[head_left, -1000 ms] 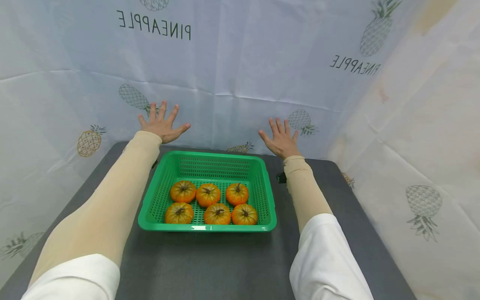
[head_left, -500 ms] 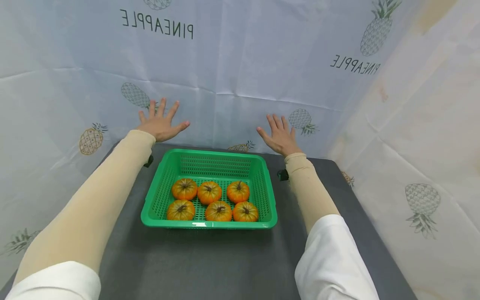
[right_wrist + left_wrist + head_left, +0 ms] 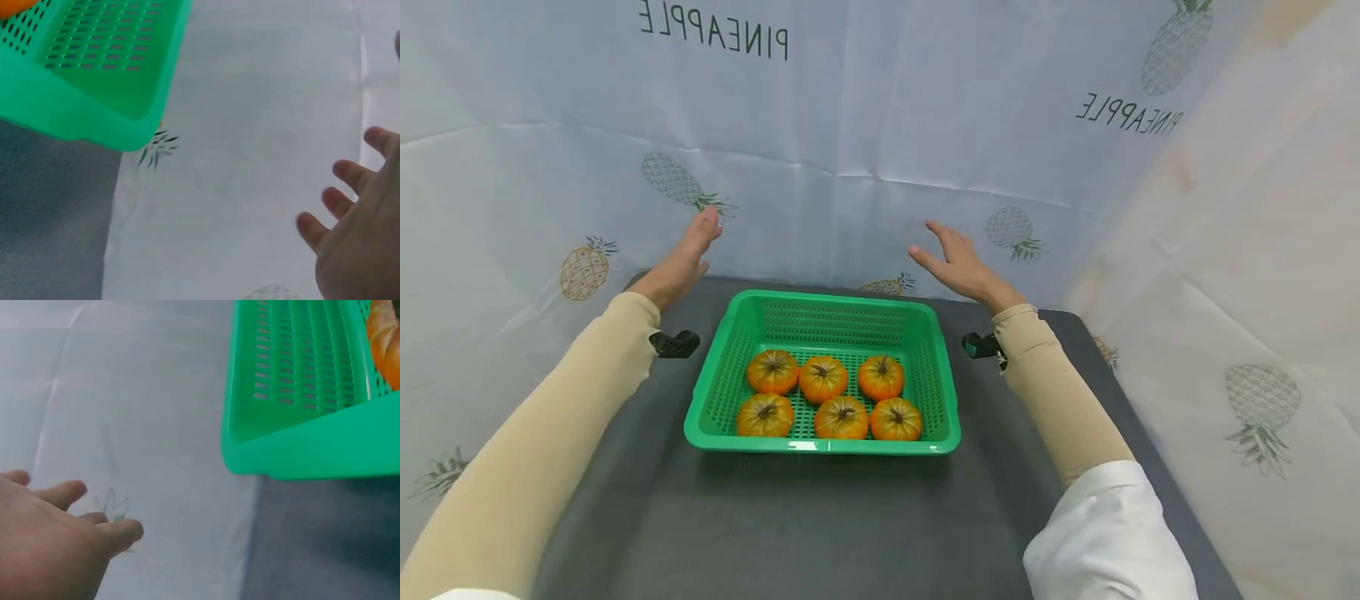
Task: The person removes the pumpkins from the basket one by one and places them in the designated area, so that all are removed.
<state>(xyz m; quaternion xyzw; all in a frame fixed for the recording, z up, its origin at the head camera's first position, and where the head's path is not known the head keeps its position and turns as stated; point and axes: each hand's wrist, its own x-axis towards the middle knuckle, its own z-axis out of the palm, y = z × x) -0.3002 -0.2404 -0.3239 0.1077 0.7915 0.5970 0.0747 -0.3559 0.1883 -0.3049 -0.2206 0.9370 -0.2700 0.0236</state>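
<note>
A green plastic basket (image 3: 822, 447) with slotted walls stands on the dark table, several small orange pumpkins (image 3: 841, 417) lying inside it in two rows. Beyond its far left corner my left hand (image 3: 683, 257) is held in the air, turned on edge, holding nothing. On the opposite side my right hand (image 3: 958, 265) hovers past the far right corner, fingers extended and apart from the basket. In the left wrist view the left hand (image 3: 56, 540) shows its palm and loosely spread fingers. Spread fingers of the right hand (image 3: 362, 219) appear in the right wrist view.
The dark grey table (image 3: 820, 533) extends in front of and beside the basket. A white cloth (image 3: 880, 100) printed with pineapples hangs behind it and along both sides. Black wrist camera mounts (image 3: 674, 344) jut inward from both sleeves.
Both hands have turned from palms facing forward with fingers spread to more edge-on, and moved slightly apart. The head view has tilted down a little. The basket and pumpkins stay put.
</note>
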